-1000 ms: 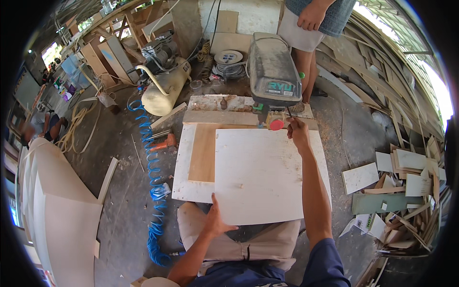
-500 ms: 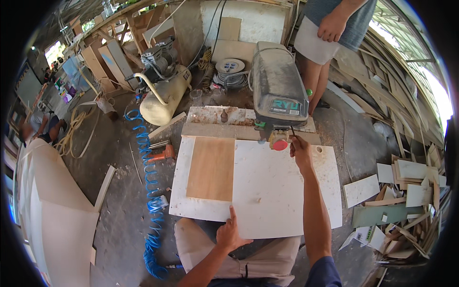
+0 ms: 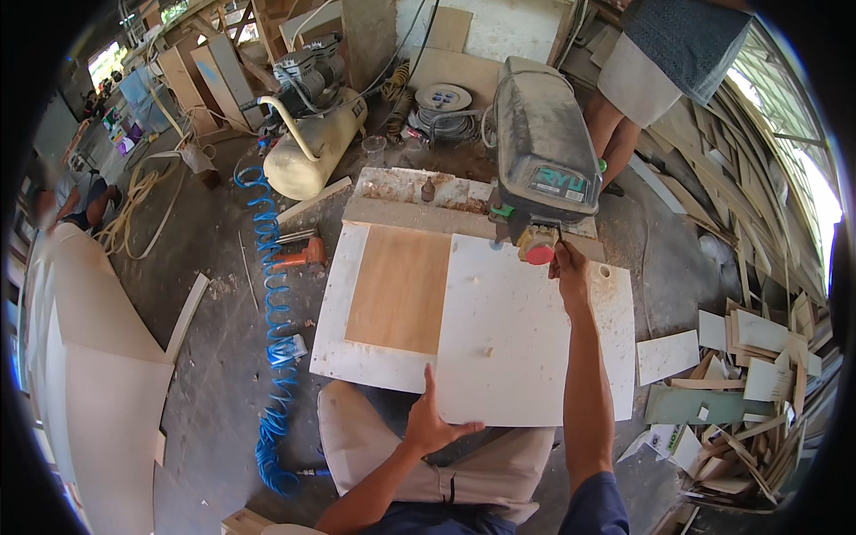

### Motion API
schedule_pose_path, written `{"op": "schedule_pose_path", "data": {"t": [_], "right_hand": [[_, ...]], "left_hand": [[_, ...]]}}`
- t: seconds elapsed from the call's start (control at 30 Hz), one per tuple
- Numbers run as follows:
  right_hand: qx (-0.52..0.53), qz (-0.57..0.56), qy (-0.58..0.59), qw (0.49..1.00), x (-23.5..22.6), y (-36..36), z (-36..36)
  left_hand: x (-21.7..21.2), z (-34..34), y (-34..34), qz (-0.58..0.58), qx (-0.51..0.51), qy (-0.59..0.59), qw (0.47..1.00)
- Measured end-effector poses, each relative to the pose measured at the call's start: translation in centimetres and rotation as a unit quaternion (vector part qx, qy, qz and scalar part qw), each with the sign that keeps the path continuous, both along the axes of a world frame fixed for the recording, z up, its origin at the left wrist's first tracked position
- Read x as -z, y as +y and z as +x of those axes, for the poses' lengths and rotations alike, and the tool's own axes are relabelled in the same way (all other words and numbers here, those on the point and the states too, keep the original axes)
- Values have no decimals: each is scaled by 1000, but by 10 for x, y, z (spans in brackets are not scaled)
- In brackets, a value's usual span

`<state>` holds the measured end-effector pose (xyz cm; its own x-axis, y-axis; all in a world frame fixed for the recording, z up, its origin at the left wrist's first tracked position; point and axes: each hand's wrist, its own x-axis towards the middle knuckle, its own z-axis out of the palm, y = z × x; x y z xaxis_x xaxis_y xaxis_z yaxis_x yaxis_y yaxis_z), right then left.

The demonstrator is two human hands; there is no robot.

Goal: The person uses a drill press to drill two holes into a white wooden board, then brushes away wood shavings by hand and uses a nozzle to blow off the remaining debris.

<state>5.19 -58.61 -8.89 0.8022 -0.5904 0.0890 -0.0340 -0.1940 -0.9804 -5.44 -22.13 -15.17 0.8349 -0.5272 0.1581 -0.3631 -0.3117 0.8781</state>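
A white panel lies under a dusty drill press, overlapping a second white surface on its left. Beside it sits a rectangle of bare plywood. My left hand is at the panel's near left corner, index finger stretched along the surface and thumb spread along the front edge; its other fingers are partly hidden. My right hand is closed around the drill press handle, next to a round red cap. The drill bit cannot be made out. Small wood chips dot the panel.
A coiled blue air hose and an orange power tool lie left, with a cream air compressor behind. Offcuts pile up at right. A person stands behind the drill press; another sits far left.
The view has shifted, so the bench sits higher in the picture. My left thumb and index finger are spread wider at the panel's corner. My right hand stays on the handle.
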Motion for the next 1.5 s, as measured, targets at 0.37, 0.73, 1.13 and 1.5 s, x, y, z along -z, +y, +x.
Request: {"op": "schedule_pose_path", "data": {"t": [0.37, 0.73, 1.13, 1.5], "right_hand": [[-7, 30, 14, 999, -10, 1, -3], [-10, 15, 25, 1000, -19, -7, -7], [-4, 26, 5, 1000, -15, 1, -6], [6, 4, -1, 1000, 6, -5, 3]], "left_hand": [[30, -19, -26, -125, -230, 133, 956], [27, -20, -31, -66, -267, 86, 958], [5, -22, -29, 178, -222, 106, 953], [-28, 30, -71, 341, 249, -198, 884]]}}
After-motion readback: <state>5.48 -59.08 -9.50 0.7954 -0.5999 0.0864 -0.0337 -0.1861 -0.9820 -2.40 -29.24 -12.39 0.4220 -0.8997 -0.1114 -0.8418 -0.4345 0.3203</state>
